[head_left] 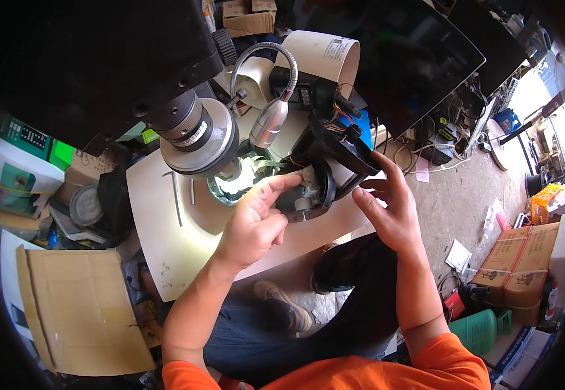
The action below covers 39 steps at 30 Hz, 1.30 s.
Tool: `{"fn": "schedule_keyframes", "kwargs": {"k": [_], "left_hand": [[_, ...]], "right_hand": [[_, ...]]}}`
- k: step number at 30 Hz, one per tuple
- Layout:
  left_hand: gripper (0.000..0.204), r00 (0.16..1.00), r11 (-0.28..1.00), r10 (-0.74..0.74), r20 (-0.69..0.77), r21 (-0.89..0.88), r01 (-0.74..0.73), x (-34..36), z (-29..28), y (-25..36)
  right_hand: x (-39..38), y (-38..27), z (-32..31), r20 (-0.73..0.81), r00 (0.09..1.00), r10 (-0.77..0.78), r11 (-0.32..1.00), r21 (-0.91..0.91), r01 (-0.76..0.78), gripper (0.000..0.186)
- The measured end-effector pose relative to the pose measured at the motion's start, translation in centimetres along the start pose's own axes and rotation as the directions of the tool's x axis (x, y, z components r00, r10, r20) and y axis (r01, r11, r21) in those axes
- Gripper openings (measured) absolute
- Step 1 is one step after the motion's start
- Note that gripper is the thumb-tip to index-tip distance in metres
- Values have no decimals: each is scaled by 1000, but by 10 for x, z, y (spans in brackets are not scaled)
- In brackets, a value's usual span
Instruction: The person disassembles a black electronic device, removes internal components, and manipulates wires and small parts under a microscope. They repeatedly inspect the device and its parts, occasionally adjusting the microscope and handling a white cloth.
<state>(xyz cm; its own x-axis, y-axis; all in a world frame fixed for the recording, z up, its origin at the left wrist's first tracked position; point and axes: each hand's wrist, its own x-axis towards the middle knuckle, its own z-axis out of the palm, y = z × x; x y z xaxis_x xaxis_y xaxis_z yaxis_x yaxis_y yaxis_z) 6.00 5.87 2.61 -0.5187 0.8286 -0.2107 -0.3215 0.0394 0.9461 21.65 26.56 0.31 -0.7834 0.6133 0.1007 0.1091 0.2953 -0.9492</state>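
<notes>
A black round housing (342, 155) stands hinged or tilted open on the work table, with coloured wires at its top. My right hand (391, 211) grips its right edge, index finger along the rim and thumb below. From the left, my left hand (251, 227) reaches in with its index finger stretched out and the other fingers curled; I see nothing held in it. That fingertip touches or nearly touches a greyish part (309, 179) inside the lower black shell (324, 195). A small pale cylinder (302, 204) sits below it.
A silver gooseneck lamp (270, 123) lights a clear round dish-like object (225, 190) beneath a microscope-like lens barrel (201, 140). Two hex keys (176, 198) lie on the pale table sheet (159, 250). A cardboard piece (84, 312) stands left; cartons (519, 263) and a green jug (474, 331) are right.
</notes>
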Motion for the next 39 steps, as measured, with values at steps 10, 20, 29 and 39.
{"fn": "schedule_keyframes", "kwargs": {"k": [10, 20, 29, 39], "left_hand": [[65, 993, 977, 110, -41, 187, -100, 2, 1, -12], [53, 908, 550, 396, 140, 755, -356, -5, 10, -6], [63, 947, 600, 288, 143, 744, -294, -4, 10, -2], [45, 925, 493, 353, 140, 813, -311, -12, 17, 1]], "right_hand": [[-1, 1, 1, -2, 1000, -2, 1000, 2, 2, 77], [-1, 2, 1, 5, 1000, -7, 1000, 25, 6, 76], [1, 1, 2, -16, 1000, -25, 999, 28, 25, 64], [3, 11, 1, -104, 995, 0, 996, 90, 10, 40]]}}
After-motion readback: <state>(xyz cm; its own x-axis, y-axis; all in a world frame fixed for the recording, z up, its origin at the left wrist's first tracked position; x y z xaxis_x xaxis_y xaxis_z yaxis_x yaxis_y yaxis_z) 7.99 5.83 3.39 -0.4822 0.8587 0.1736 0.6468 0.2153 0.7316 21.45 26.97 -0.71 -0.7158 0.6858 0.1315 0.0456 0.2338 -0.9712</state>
